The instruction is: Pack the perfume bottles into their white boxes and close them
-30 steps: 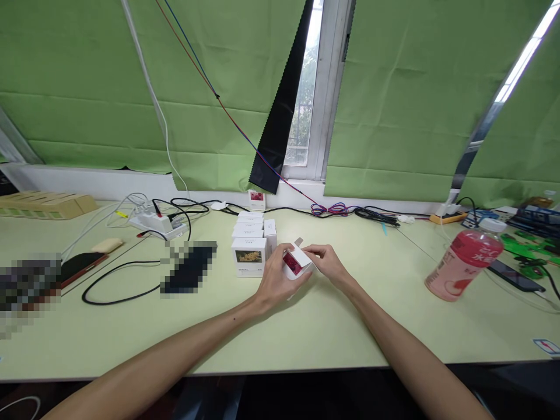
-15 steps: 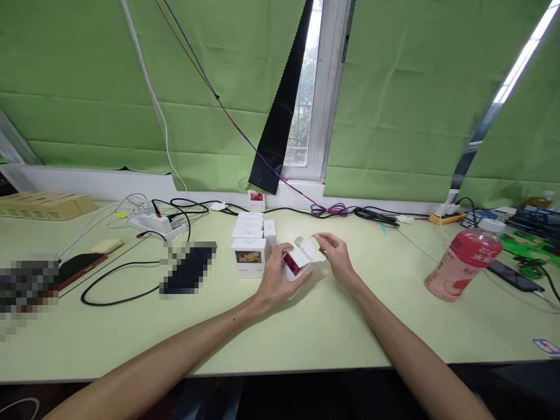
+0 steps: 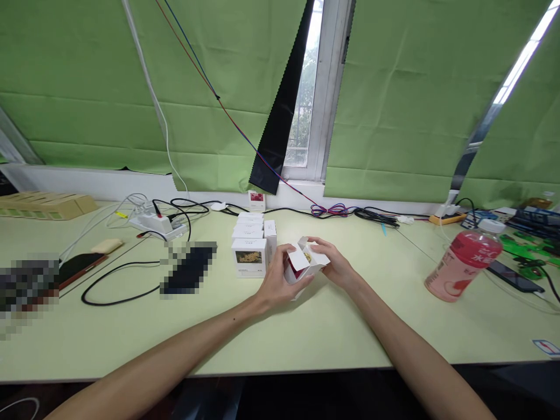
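Between my hands, a small white box (image 3: 301,270) with a dark red picture on its side is tilted over the table. Its top flaps stand open, and something yellowish shows inside. My left hand (image 3: 279,277) wraps around the box from the left, thumb along the near side. My right hand (image 3: 335,263) grips its right side by the raised flap; some of those fingers are hidden behind the box. Just left of my left hand stands a row of similar white boxes (image 3: 249,249), the front one bearing a yellow flower picture.
A pink drink bottle (image 3: 464,259) stands on the right, near a dark phone (image 3: 515,275) and green circuit boards (image 3: 531,248). On the left are a power strip (image 3: 157,224) and a looped black cable (image 3: 83,294). Another small box (image 3: 256,201) leans at the wall.
My right hand has moved left from the flap's edge onto the box's side. The box has turned a little and its flaps now stand apart, showing the inside.
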`<action>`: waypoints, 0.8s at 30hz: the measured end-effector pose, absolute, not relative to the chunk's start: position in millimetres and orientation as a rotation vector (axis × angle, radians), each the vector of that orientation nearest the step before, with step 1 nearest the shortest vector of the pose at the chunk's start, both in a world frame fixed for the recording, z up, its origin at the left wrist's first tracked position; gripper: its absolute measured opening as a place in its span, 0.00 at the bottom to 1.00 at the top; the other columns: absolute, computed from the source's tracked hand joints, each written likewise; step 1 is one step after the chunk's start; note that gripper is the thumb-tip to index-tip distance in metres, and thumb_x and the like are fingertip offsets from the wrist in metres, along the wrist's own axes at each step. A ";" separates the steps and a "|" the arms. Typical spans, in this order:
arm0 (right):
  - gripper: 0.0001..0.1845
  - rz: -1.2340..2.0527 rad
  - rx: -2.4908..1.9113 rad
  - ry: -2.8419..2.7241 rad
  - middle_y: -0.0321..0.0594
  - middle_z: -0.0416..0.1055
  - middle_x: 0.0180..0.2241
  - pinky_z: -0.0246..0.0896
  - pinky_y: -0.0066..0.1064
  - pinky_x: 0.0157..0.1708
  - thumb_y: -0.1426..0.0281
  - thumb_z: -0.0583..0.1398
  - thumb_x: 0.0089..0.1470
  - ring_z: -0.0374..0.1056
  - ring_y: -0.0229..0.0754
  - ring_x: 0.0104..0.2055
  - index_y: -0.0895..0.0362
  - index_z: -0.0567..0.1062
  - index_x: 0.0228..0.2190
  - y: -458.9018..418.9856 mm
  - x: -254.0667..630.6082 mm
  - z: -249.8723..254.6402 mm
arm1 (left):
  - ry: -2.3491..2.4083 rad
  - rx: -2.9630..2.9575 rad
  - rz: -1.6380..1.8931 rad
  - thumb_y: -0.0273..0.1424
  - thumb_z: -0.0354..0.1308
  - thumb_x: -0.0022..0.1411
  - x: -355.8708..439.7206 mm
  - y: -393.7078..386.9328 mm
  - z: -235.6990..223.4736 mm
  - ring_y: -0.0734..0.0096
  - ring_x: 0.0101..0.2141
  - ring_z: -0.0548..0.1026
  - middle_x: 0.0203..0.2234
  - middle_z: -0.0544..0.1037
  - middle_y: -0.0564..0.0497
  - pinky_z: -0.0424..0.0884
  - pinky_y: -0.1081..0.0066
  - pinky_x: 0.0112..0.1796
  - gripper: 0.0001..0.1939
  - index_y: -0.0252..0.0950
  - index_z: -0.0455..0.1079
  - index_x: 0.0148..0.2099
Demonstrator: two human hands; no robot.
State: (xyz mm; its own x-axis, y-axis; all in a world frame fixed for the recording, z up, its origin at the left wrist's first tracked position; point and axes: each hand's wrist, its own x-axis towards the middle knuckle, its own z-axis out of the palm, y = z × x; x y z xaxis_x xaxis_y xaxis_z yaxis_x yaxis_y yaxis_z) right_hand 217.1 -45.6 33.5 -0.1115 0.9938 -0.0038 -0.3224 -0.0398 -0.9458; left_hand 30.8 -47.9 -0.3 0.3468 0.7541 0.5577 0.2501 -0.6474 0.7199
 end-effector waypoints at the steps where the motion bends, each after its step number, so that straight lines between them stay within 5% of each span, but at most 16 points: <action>1: 0.22 1.447 -0.914 -1.020 0.35 0.75 0.30 0.54 0.28 0.24 0.63 0.71 0.38 0.65 0.38 0.27 0.53 0.79 0.40 -46.1 216.8 34.3 | 0.875 2.096 1.270 0.40 0.68 0.57 30.7 -47.8 -0.1 0.61 0.46 0.75 0.50 0.71 0.45 0.73 0.63 0.42 0.33 0.44 0.53 0.56; 18: 0.21 1.363 -0.892 -0.869 0.33 0.73 0.26 0.53 0.29 0.25 0.68 0.68 0.33 0.63 0.38 0.26 0.54 0.77 0.35 -42.0 214.5 32.8 | 0.929 2.063 1.218 0.40 0.64 0.61 33.6 -50.7 13.3 0.64 0.39 0.77 0.40 0.76 0.50 0.73 0.65 0.39 0.27 0.43 0.56 0.57; 24: 0.20 1.290 -0.825 -0.847 0.32 0.71 0.25 0.55 0.30 0.24 0.66 0.69 0.36 0.62 0.36 0.24 0.53 0.77 0.37 -38.9 213.6 28.8 | 0.862 1.966 1.243 0.42 0.60 0.66 33.6 -44.7 9.4 0.60 0.50 0.78 0.54 0.73 0.43 0.75 0.57 0.52 0.25 0.42 0.57 0.60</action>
